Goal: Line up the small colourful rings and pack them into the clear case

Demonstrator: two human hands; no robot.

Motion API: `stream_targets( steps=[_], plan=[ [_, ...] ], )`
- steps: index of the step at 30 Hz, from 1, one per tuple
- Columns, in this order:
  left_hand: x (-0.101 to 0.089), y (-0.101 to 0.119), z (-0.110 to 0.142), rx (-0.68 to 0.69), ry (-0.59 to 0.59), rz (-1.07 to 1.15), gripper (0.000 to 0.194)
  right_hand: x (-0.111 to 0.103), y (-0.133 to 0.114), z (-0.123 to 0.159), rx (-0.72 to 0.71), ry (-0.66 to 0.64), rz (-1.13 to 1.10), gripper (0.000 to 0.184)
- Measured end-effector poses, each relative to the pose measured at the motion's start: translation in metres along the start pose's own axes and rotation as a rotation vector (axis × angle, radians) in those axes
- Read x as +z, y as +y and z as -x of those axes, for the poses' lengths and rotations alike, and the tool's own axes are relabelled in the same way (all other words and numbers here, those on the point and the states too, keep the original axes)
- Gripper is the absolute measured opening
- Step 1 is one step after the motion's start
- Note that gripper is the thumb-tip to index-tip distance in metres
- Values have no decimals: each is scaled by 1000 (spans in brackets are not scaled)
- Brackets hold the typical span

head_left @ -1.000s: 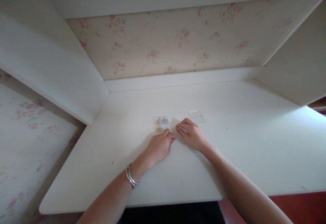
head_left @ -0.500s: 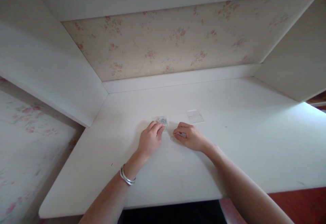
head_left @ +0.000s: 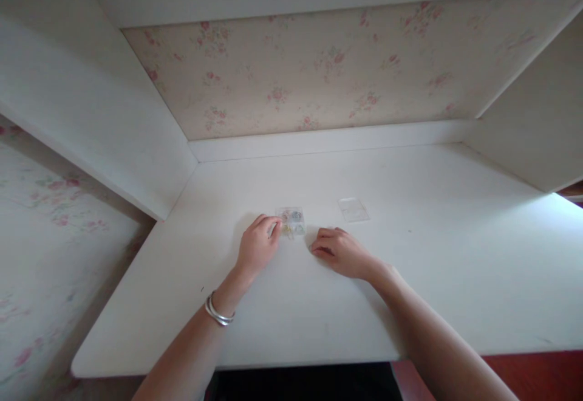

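Note:
A small clear plastic box [head_left: 301,221] with compartments lies uncovered on the white desk. Silvery, reddish and gold-coloured bits sit inside, too small to name, and a thin gold-coloured piece [head_left: 290,232] reaches over its front edge. My left hand [head_left: 259,242] is at the box's left side, thumb and forefinger pinched; whether they grip the box or a bit from it I cannot tell. Right of the box, my right hand [head_left: 334,251] rests low over the desk, fingers pinched on a small thin ring-like piece [head_left: 310,247], mostly hidden by the fingertips.
A clear flat lid [head_left: 354,209] lies behind my right hand. A tiny dark sliver [head_left: 203,289] is on the desk [head_left: 282,316] at left, and a speck [head_left: 409,231] at right. White panels and a floral-papered wall [head_left: 291,85] enclose the back and sides.
My left hand has moved left from the box's front to its left side, uncovering the compartments. My right hand has lowered slightly, and its small ring-like piece shows less. The view has shifted a little.

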State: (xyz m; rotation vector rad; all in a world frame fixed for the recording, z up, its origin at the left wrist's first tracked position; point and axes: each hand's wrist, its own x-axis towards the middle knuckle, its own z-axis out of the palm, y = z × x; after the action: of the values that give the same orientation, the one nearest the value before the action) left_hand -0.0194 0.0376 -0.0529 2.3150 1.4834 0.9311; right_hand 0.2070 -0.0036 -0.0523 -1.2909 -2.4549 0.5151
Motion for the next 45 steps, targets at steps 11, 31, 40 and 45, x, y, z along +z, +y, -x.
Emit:
stream_targets(
  steps=[11, 31, 40, 45],
  plan=[
    [10, -16, -4, -186, -91, 81, 24, 6, -8, -13, 57, 290, -181, 20],
    [9, -11, 1, -150, -115, 13, 27, -3, 41, -9, 531, 580, 250, 36],
    [12, -3, 6, -61, -155, 43, 26, -13, 52, 2, 755, 338, 340, 50],
    [10, 0, 6, -61, -145, 100, 28, -18, 51, 1, 702, 556, 21, 44]
  ],
)
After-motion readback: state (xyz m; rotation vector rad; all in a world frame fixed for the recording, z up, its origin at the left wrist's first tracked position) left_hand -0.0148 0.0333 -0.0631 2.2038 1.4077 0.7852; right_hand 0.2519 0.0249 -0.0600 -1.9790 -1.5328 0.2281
